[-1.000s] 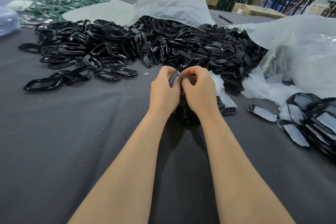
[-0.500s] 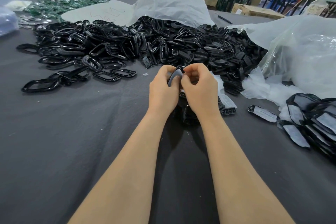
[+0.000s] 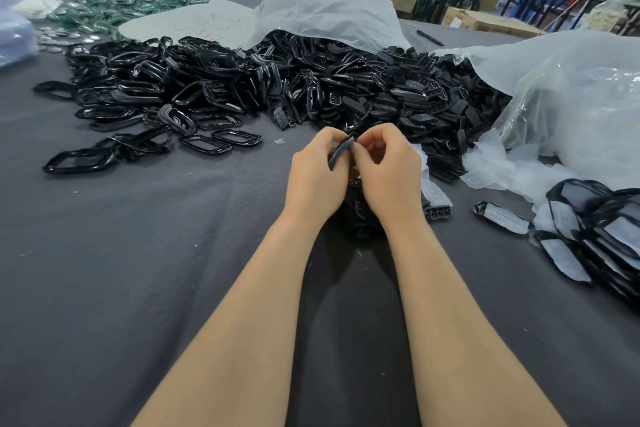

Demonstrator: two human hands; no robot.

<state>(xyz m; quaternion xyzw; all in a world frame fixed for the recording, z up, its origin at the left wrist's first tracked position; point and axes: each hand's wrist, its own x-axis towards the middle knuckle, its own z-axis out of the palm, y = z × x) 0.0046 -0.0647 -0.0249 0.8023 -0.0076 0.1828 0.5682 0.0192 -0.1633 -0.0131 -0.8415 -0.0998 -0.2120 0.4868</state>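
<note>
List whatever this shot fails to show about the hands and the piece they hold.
Black part: head view, mostly covered by the left hand and right hand; shape unclear.
Small pile beneath the wrists: head view, largely hidden by both hands.
Stack of parts: head view, cut off by the right edge.

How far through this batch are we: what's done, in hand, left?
Done, it seems: a stack of black pieces with pale backing lies at the right. In hand: left hand and right hand both pinch one dark curved piece between them. Left: the heap of black parts behind the hands looks far larger than the stack, so most likely remains.
</note>
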